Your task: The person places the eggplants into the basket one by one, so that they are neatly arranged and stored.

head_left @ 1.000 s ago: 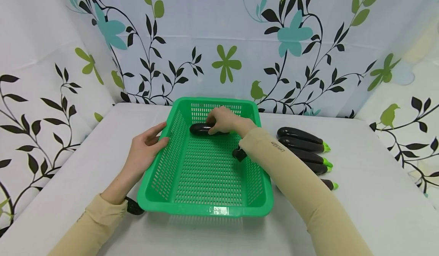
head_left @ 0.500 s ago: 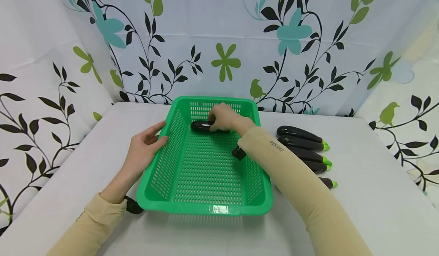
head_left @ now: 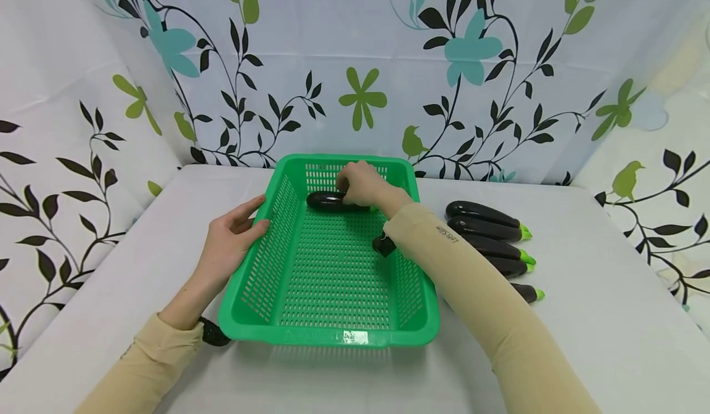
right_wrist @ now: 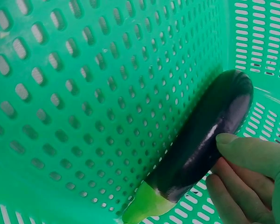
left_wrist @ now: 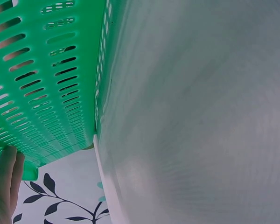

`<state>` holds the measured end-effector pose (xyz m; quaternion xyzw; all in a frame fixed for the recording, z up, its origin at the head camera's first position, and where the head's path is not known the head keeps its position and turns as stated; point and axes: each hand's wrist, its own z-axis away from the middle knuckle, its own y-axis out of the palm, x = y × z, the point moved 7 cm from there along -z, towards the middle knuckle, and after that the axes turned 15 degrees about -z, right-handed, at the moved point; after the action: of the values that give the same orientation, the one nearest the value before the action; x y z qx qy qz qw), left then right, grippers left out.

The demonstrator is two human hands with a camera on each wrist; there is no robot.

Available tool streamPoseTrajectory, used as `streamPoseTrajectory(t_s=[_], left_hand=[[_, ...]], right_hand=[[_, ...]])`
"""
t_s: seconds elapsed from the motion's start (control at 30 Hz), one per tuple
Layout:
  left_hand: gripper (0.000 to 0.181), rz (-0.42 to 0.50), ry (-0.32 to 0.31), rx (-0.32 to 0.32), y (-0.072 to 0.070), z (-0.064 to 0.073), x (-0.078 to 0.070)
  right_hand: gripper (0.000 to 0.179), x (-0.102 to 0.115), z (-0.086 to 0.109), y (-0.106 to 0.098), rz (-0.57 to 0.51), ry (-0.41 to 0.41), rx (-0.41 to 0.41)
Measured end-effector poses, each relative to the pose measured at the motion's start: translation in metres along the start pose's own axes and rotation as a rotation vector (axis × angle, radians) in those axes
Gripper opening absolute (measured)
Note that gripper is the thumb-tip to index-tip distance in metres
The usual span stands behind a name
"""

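A green plastic basket (head_left: pixel 333 335) with slotted walls sits on the white table. My left hand (head_left: pixel 230 235) holds its left rim, the thumb over the edge; in the left wrist view the fingers (left_wrist: pixel 8 175) lie along the outer wall. A dark, glossy eggplant (head_left: pixel 324 201) lies crosswise near the basket's far end. My right hand (head_left: pixel 363 186) pinches it from above, covering its middle. In the right wrist view the thumb (right_wrist: pixel 245 148) presses the skin of the eggplant (right_wrist: pixel 203 135), and its green cap (right_wrist: pixel 149 205) points away from the fingers.
Several more eggplants (head_left: pixel 482 227) lie in a rough row on the table (head_left: pixel 599 315), right of the basket, partly hidden by the right sleeve (head_left: pixel 471 291). A patterned curtain (head_left: pixel 310 38) hangs behind the table and at both sides.
My right hand and the eggplant have shifted slightly toward the basket's far wall. The left hand keeps its hold on the rim.
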<state>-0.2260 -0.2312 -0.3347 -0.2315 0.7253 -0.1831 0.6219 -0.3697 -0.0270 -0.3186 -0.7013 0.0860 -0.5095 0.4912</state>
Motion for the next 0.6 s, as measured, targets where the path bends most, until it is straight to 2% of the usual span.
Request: streamPoseTrajectory(t_s=[0.3, 0.43, 0.6], left_hand=[[0.056, -0.012, 0.012, -0.008, -0.001, -0.001, 0.0], [0.056, -0.011, 0.005, -0.009, -0.001, 0.001, -0.001], [0.056, -0.017, -0.001, -0.008, -0.001, 0.002, -0.002]], right_hand=[[0.03, 0.002, 0.001, -0.005, -0.078, 0.006, -0.024], [0.034, 0.003, 0.0, -0.014, -0.18, 0.014, -0.066], [0.034, 0.012, 0.007, -0.036, -0.311, 0.026, -0.114]])
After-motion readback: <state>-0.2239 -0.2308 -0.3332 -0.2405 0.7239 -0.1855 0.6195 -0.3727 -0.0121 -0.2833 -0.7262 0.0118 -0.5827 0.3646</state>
